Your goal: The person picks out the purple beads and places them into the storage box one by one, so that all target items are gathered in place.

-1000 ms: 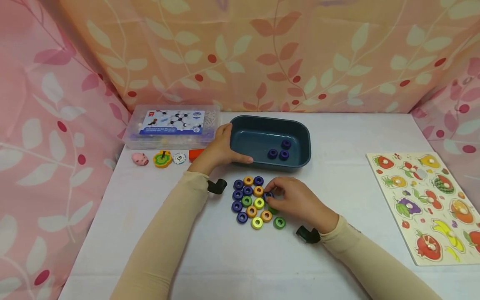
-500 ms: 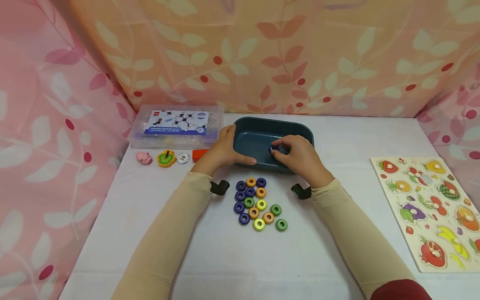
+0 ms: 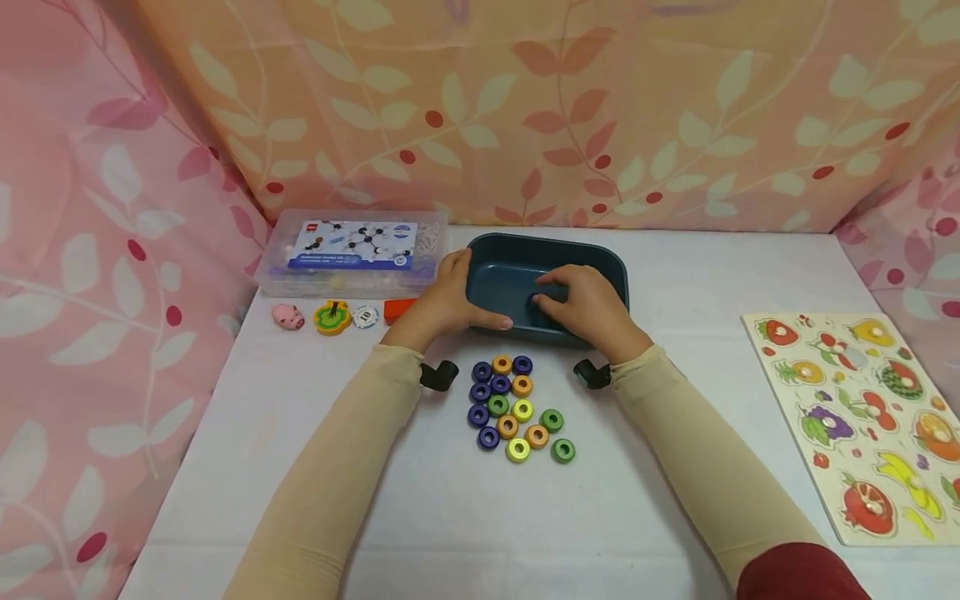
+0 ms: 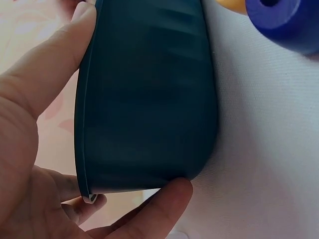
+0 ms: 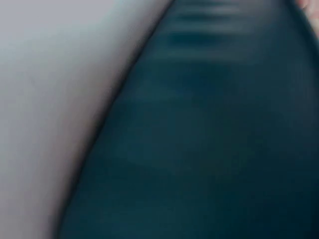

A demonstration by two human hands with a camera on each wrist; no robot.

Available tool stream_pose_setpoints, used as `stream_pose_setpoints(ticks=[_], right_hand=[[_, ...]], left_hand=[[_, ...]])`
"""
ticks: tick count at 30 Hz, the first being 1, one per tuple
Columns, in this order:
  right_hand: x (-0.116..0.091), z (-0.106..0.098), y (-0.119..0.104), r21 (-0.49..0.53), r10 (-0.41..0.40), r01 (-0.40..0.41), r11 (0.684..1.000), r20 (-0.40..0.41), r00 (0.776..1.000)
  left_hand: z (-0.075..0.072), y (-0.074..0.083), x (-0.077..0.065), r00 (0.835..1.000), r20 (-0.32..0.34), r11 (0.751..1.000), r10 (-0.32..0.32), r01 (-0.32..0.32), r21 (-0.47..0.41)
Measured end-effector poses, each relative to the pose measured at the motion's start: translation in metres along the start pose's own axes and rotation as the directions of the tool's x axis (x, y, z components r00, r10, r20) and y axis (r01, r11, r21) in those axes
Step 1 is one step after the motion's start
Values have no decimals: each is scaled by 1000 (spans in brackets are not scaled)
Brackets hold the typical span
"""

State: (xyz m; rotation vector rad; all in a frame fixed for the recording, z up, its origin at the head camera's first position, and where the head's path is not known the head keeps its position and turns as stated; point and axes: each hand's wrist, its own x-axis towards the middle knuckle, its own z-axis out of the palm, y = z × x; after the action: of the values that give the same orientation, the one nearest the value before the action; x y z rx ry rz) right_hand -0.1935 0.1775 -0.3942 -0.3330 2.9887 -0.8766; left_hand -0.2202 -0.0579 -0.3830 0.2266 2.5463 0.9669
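Observation:
In the head view, my left hand [image 3: 453, 302] holds the left end of a dark teal plastic bin [image 3: 517, 333]. The left wrist view shows the thumb [image 4: 75, 37] at the bin's rim and the other fingers round its end. My right hand [image 3: 585, 308] is inside the bin, index finger and thumb parted. A purple ring bead [image 3: 533, 300] is at the thumb tip, partly covered by it. That hand hides the bin floor to the right. Several purple, orange, green and yellow ring beads [image 3: 507, 427] lie grouped on the table in front of the bin.
At the back left is a clear molecular model box [image 3: 352, 250]. Before it stand a pink pig toy [image 3: 288, 317], a tree piece [image 3: 332, 317], a white 10 chip [image 3: 366, 317] and a red block [image 3: 400, 311]. A fruit puzzle board [image 3: 855, 417] lies at the right.
My right hand has carried a purple ring bead from the group into the bin, then shifted slightly left there, its index finger and thumb parting. My left hand stays on the bin.

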Motion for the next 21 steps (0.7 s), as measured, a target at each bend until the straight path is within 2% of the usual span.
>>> stream_pose_setpoints(ticks=[3, 5, 7, 9, 11, 13, 17, 21], right_hand=[[-19, -4, -9, 77, -55, 61, 995, -72, 996], [-38, -5, -16, 138, -98, 108, 985, -79, 992], [-57, -5, -23, 205, -131, 136, 969, -39, 991], [-71, -2, -27, 229, -150, 139, 963, 31, 988], [-77, 4, -27, 219, -153, 130, 967, 90, 984], [-77, 11, -26, 165, -144, 122, 979, 127, 981], [-72, 22, -23, 55, -115, 108, 993, 158, 981], [-69, 28, -23, -9, -104, 108, 994, 178, 979]], left_hand=[[-2, 0, -1, 1000, -1, 1000, -6, 6, 5], [-2, 1, -2, 1000, -1, 1000, -6, 6, 8], [-3, 1, -2, 1000, 0, 1000, -10, 10, 7], [-3, 1, -3, 1000, -1, 1000, -15, 15, 3], [-3, 1, -3, 1000, -4, 1000, -18, 18, 3], [-3, 1, -3, 1000, -4, 1000, -20, 20, 0], [-2, 1, -2, 1000, 1, 1000, -14, 14, -2], [-2, 1, -1, 1000, 5, 1000, -8, 8, 5]])
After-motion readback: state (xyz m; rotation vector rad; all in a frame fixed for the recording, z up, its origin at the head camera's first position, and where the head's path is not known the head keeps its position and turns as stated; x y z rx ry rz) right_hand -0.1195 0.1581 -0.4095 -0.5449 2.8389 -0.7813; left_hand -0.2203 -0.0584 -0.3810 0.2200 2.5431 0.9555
